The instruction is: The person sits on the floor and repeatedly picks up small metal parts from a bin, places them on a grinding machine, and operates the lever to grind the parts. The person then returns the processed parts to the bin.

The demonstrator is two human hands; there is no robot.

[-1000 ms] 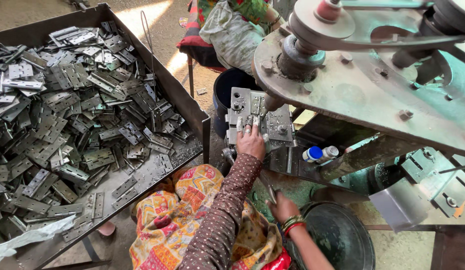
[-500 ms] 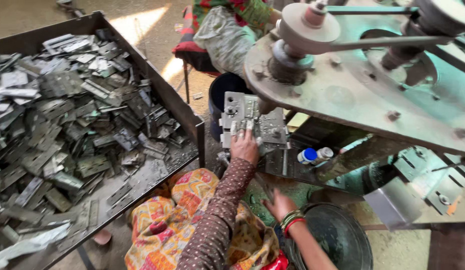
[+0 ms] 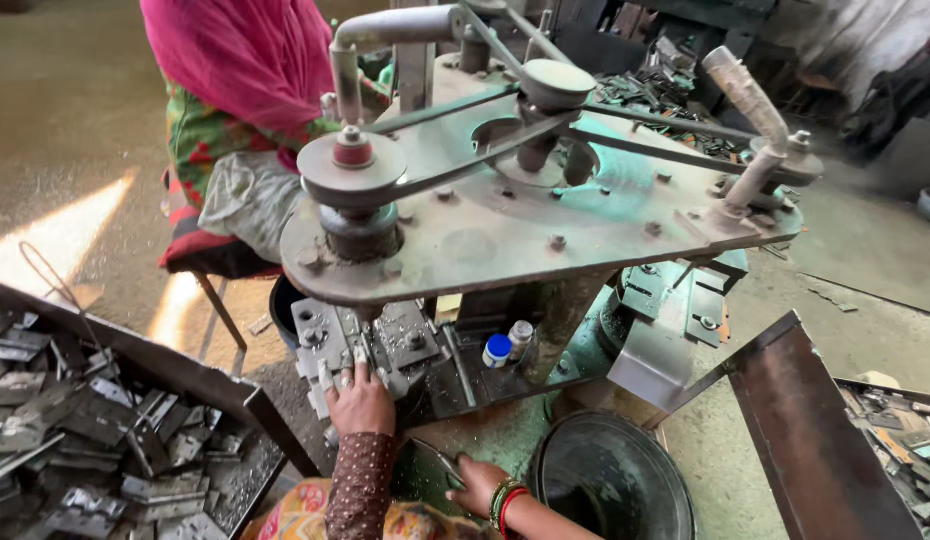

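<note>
My left hand [image 3: 360, 398] rests on a grey metal fixture [image 3: 365, 345] under the machine's top plate, fingers spread over a flat metal piece there. My right hand [image 3: 477, 482], with red and green bangles at the wrist, is low near my lap and grips a thin metal tool or lever [image 3: 437, 458]. A belt-driven machine [image 3: 525, 200] with pulleys sits above both hands.
A dark tray [image 3: 115, 440] full of several flat metal parts stands at left. A round black basin [image 3: 610, 485] sits at lower right, beside a rusty metal chute [image 3: 815, 430]. Another person in a pink cloth [image 3: 245, 70] sits behind the machine. A small blue-capped bottle [image 3: 497, 350] stands under the plate.
The view has tilted up, showing more of the machine top and the other person. My left hand stays on the fixture and my right hand stays low.
</note>
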